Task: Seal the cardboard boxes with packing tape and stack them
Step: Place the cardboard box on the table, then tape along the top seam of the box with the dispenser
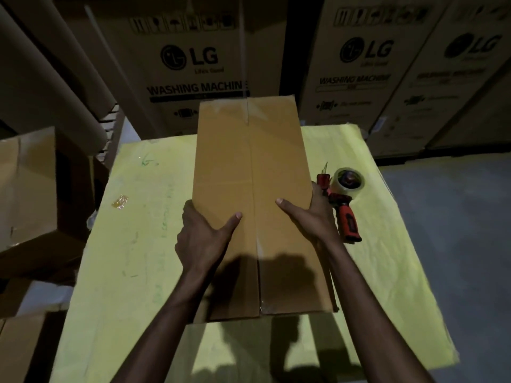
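A long brown cardboard box (250,167) lies lengthwise on the yellow-covered table (132,244), flaps closed, with clear tape along its centre seam. My left hand (203,239) grips the box's left side, thumb on top. My right hand (311,217) grips the right side in the same way, thumb laid over the top face. A red and black tape dispenser (344,200) with a clear tape roll lies on the table just right of my right hand.
Large LG washing machine cartons (190,64) stand along the back. Brown cardboard boxes (36,194) are piled at the left, with cardboard tubes (47,87) above them. A scrap of crumpled tape (120,201) lies on the table's left. Grey floor (456,217) shows at the right.
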A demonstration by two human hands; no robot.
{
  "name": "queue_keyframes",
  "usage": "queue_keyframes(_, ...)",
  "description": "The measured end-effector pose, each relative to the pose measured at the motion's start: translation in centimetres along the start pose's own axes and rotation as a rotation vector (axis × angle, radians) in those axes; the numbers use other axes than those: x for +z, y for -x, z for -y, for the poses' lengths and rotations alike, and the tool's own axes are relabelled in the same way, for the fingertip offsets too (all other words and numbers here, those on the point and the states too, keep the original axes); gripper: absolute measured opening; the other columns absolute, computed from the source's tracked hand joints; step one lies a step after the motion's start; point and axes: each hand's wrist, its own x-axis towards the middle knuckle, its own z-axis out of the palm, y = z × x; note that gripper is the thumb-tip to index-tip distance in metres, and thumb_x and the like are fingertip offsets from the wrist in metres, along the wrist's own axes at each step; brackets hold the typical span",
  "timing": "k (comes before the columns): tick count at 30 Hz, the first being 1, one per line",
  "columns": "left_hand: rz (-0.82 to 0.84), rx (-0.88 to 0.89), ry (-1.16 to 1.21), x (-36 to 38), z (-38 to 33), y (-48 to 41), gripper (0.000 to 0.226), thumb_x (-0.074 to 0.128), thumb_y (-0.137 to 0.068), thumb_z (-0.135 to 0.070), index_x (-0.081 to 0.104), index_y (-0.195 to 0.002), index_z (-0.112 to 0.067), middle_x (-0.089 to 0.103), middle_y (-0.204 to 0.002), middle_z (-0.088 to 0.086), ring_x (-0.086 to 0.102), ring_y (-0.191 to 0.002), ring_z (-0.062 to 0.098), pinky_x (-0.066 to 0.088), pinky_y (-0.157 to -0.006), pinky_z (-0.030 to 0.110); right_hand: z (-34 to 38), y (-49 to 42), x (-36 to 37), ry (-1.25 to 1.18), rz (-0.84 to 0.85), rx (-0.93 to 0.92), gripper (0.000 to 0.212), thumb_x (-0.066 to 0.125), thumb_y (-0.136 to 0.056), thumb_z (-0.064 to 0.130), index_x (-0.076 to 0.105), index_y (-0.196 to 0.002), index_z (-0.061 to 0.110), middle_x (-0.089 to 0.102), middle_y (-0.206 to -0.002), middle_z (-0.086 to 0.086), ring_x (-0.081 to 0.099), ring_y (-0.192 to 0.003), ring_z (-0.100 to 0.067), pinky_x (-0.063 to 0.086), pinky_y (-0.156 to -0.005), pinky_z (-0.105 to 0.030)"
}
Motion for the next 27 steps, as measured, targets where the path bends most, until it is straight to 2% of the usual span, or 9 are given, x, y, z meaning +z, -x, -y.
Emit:
queue_keyframes(2, 0.028, 0.030, -0.024, -0.1, 0.3, 0.1, 0.118, 0.063, -0.074, -0.087, 0.014, -0.161, -0.023, 0.036, -0.163, 0.002, 0.053, -0.134, 0.035, 0.046, -0.101, 0.051, -0.3, 0.2, 0.1, 0.002, -0.009, -0.001, 0.087, 0.076, -0.064, 0.078, 0.049, -0.138, 0.040, 0.063, -0.130, 0.013, 0.061, -0.119, -0.014, 0.055, -0.098, -0.044)
queue_keyframes(4, 0.048, 0.051, -0.049, -0.2, 0.3, 0.2, 0.122, 0.059, -0.076, -0.088, 0.003, -0.164, -0.026, 0.027, -0.168, 0.001, 0.048, -0.140, 0.033, 0.044, -0.104, 0.051, -0.4, 0.3, 0.2, 0.002, -0.009, -0.001, 0.086, 0.077, -0.066, 0.076, 0.048, -0.139, 0.039, 0.062, -0.132, 0.012, 0.060, -0.121, -0.015, 0.054, -0.099, -0.042)
queue_keyframes(9, 0.078, 0.070, -0.011, -0.5, 0.7, 0.1, 0.122, 0.060, -0.076, -0.087, 0.000, -0.165, -0.028, 0.028, -0.167, 0.002, 0.044, -0.142, 0.033, 0.042, -0.107, 0.052, 0.4, 0.7, -0.6, 0.016, 0.036, 0.076, 0.082, 0.071, -0.089, 0.057, 0.034, -0.157, 0.028, 0.043, -0.155, 0.005, 0.039, -0.142, -0.017, 0.031, -0.101, -0.028)
queue_keyframes(11, 0.093, 0.078, -0.006, -0.7, 0.8, -0.2, 0.122, 0.062, -0.077, -0.085, 0.001, -0.165, -0.027, 0.029, -0.167, 0.004, 0.044, -0.143, 0.034, 0.043, -0.107, 0.053, 0.0, 0.1, -1.7, -0.065, 0.038, 0.178, 0.071, 0.064, -0.091, 0.064, 0.044, -0.151, 0.031, 0.047, -0.155, 0.002, 0.044, -0.141, -0.022, 0.034, -0.104, -0.031)
queue_keyframes(14, 0.121, 0.076, 0.009, -1.1, 0.9, -0.9, 0.120, 0.066, -0.078, -0.081, 0.004, -0.165, -0.026, 0.031, -0.166, 0.005, 0.044, -0.143, 0.035, 0.045, -0.106, 0.056, -2.7, -1.5, -3.9, -0.135, -0.200, 0.239, 0.043, 0.060, -0.091, 0.068, 0.064, -0.120, 0.036, 0.066, -0.122, 0.002, 0.059, -0.118, -0.027, 0.048, -0.101, -0.044)
queue_keyframes(17, 0.114, 0.108, 0.034, -1.5, 1.1, -1.4, 0.113, 0.065, -0.078, -0.081, 0.011, -0.163, -0.029, 0.035, -0.162, 0.004, 0.047, -0.140, 0.034, 0.048, -0.103, 0.058, -6.3, -3.7, -5.9, 0.106, -0.413, 0.363, 0.070, 0.068, -0.086, 0.060, 0.050, -0.140, 0.019, 0.054, -0.139, -0.014, 0.050, -0.130, -0.038, 0.046, -0.098, -0.049)
queue_keyframes(20, 0.091, 0.136, 0.056, -1.7, 0.9, -1.7, 0.104, 0.065, -0.078, -0.080, 0.021, -0.158, -0.032, 0.040, -0.157, 0.001, 0.049, -0.136, 0.031, 0.050, -0.100, 0.060, -9.4, -5.9, -6.6, 0.307, -0.308, 0.497, 0.083, 0.071, -0.083, 0.058, 0.043, -0.145, 0.009, 0.049, -0.144, -0.020, 0.048, -0.131, -0.043, 0.046, -0.097, -0.050)
queue_keyframes(24, 0.060, 0.186, 0.066, -1.7, 0.3, -1.9, 0.091, 0.069, -0.079, -0.074, 0.034, -0.152, -0.034, 0.044, -0.153, -0.002, 0.048, -0.135, 0.028, 0.050, -0.101, 0.055, -12.1, -8.3, -6.0, 0.376, -0.129, 0.521, 0.065, 0.071, -0.088, 0.054, 0.059, -0.128, 0.004, 0.062, -0.130, -0.022, 0.061, -0.117, -0.040, 0.049, -0.083, -0.041)
queue_keyframes(27, 0.047, 0.182, 0.024, -1.8, -0.8, -1.7, 0.095, 0.071, -0.084, -0.067, 0.029, -0.159, -0.026, 0.029, -0.167, 0.003, 0.031, -0.150, 0.030, 0.034, -0.117, 0.058, -12.2, -9.2, -5.7, 0.292, -0.129, 0.530, 0.055, 0.067, -0.094, 0.042, 0.056, -0.130, 0.003, 0.059, -0.132, -0.023, 0.058, -0.119, -0.041, 0.048, -0.085, -0.040)
